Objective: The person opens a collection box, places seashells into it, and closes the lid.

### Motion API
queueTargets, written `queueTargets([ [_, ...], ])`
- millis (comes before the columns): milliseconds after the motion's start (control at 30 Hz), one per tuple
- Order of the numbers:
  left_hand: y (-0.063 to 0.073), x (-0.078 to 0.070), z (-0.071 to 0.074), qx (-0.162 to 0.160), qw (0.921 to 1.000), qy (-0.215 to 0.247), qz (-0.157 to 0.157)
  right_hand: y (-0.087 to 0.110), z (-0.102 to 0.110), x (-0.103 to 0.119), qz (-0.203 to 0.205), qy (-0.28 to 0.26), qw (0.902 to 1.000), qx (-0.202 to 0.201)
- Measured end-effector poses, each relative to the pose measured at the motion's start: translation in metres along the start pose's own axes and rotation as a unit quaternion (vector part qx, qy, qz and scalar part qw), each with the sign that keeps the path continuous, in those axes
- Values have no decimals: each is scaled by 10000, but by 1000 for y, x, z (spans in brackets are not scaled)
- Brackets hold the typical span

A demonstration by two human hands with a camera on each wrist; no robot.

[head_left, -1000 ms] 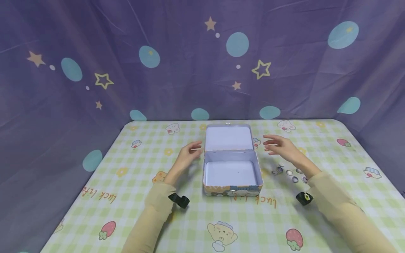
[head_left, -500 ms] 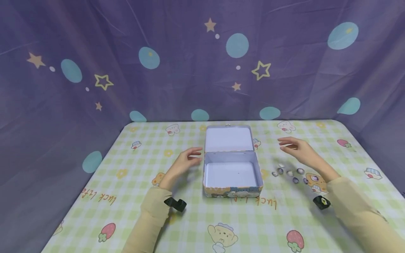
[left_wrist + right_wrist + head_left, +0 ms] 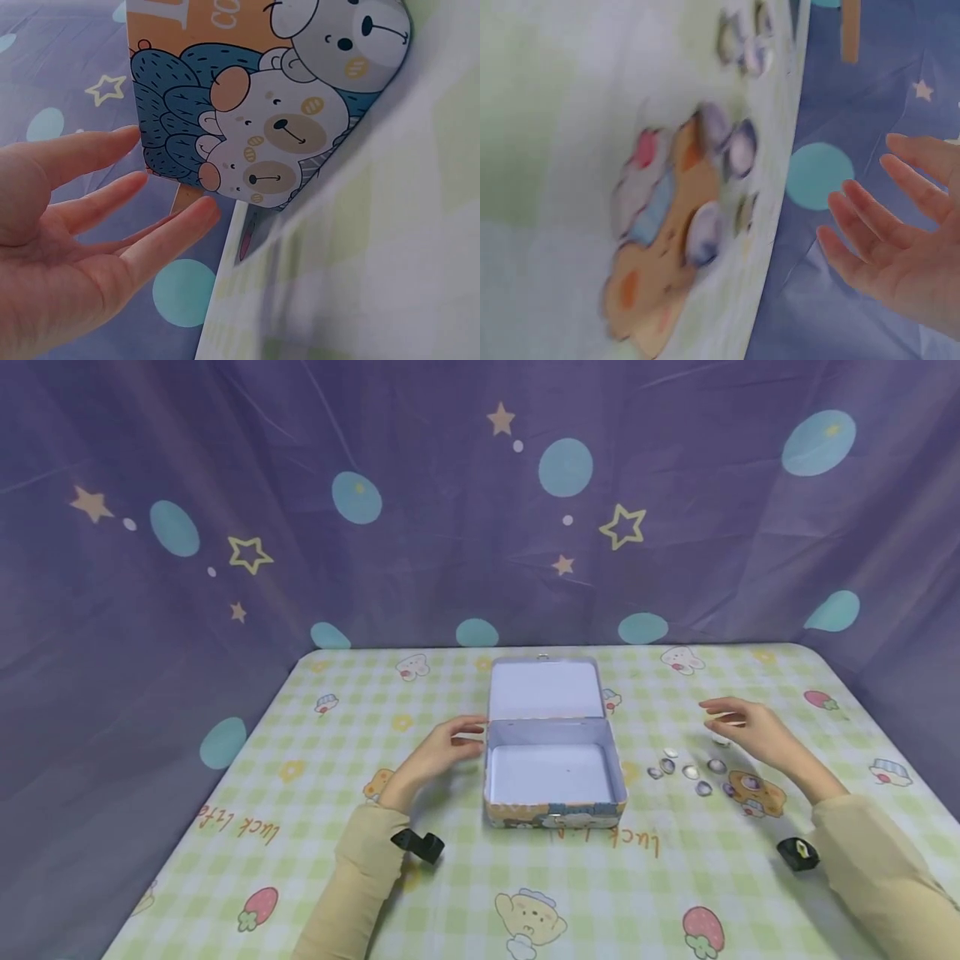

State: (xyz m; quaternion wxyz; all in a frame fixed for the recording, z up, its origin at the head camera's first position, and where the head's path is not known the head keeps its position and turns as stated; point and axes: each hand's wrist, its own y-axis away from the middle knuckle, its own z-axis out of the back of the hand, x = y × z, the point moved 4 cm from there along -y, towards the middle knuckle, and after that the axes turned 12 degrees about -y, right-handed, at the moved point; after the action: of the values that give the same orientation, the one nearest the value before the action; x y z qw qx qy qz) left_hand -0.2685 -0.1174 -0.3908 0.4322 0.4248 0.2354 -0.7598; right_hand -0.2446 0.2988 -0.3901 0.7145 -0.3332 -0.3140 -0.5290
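A tin box [image 3: 555,815] with a white inside stands near the middle of the table, its lid [image 3: 546,690] tipped back. Cartoon bears decorate its outer side [image 3: 255,112] in the left wrist view. My left hand [image 3: 446,750] is at the box's left side, fingers relaxed and fingertips right at the wall. To the right of the box lie several small purple-and-white shells [image 3: 703,787], scattered on the cloth; one shell [image 3: 741,148] is blurred in the right wrist view. Above their far side hovers my right hand [image 3: 757,735], fingers loosely bent with nothing in them.
A green checked tablecloth [image 3: 420,893] printed with cartoons covers the table. Behind it hangs a purple curtain [image 3: 450,585] with stars and balloons. Black wrist straps [image 3: 798,853] sit over both sleeves.
My right hand has moved right, away from the box and over the shells, uncovering more of them. My left hand has come slightly nearer and stays beside the box.
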Motion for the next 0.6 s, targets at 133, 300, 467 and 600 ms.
queueTargets([
  [133,0,3,-1,25,10000,6,4,3,0,-10,-231,170,9993,257],
  [300,-4,10,-3,45,10000,70,-31,4,-1,-21,-230,400,9983,357],
  [467,-3,10,-4,11,10000,71,0,5,-1,-28,-296,435,9976,443],
  [600,-3,10,-6,29,9997,224,11,5,0,-34,-421,469,9969,463],
])
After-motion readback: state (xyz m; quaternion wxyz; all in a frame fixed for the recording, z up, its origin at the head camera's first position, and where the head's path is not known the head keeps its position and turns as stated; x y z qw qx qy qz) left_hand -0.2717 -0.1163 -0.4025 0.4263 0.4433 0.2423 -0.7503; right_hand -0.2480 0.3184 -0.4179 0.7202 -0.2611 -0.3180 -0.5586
